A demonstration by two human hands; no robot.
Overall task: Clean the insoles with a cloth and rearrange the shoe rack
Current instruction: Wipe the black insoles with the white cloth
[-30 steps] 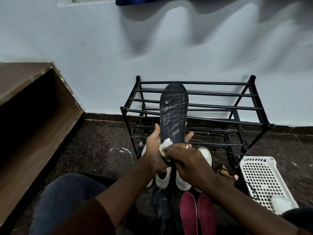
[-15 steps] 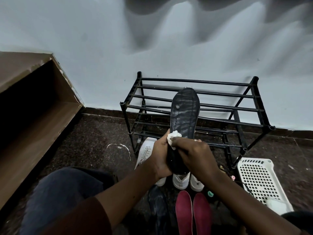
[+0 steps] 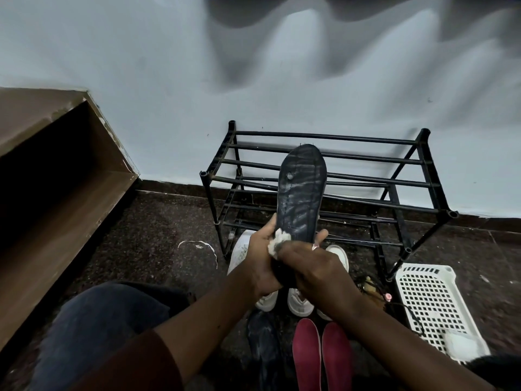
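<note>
The left hand (image 3: 262, 266) grips the dark insole (image 3: 301, 193) before the shoe rack (image 3: 352, 138); the right hand (image 3: 315, 266) pinches a white cloth (image 3: 279, 239) against it. Speckled floor (image 3: 158, 230); pale wall (image 3: 169, 80) behind the rack.

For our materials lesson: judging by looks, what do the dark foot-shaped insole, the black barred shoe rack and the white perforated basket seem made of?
The dark foot-shaped insole: probably rubber or foam, matt, with grey streaks.
The black barred shoe rack: likely painted metal, thin round bars with faint sheen.
The white perforated basket: moulded plastic, by its even grid of holes.
</note>
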